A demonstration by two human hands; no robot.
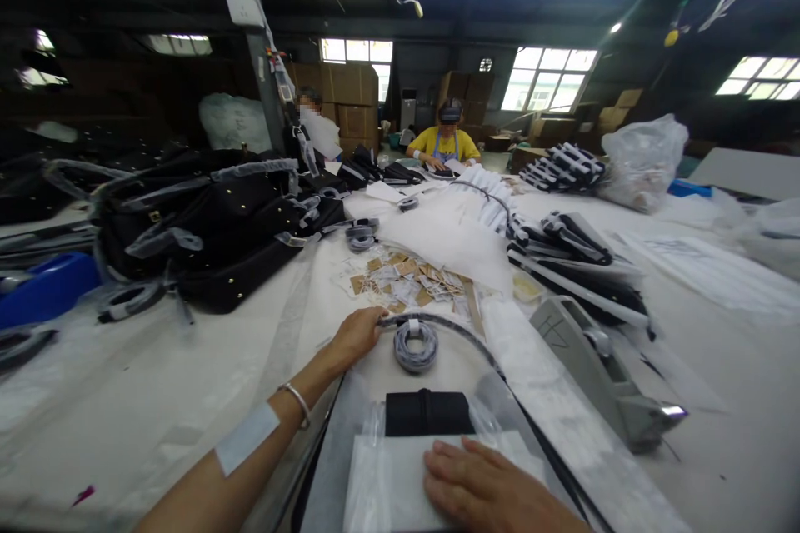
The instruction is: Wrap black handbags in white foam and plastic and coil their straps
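Observation:
My left hand [356,339] grips the end of a black strap [437,329], which arcs away to the right over the table. Just beyond the fingers lies a coiled strap [416,346] wrapped in clear film, close to my left hand but apart from it. My right hand [481,487] rests flat, fingers spread, on a white paper sheet [400,475]. That sheet lies on a clear plastic bag [368,450] holding a black folded item [427,413], whose lower part the paper hides. A white band sits on my left forearm, and a silver bangle circles the wrist.
A grey tape dispenser [600,366] stands to the right. Black handbags in film [200,225] lie heaped at left, and more black goods [575,258] lie at right. Paper tags [406,279] lie scattered ahead. Two co-workers [443,141] sit at the far end among cardboard boxes [353,100].

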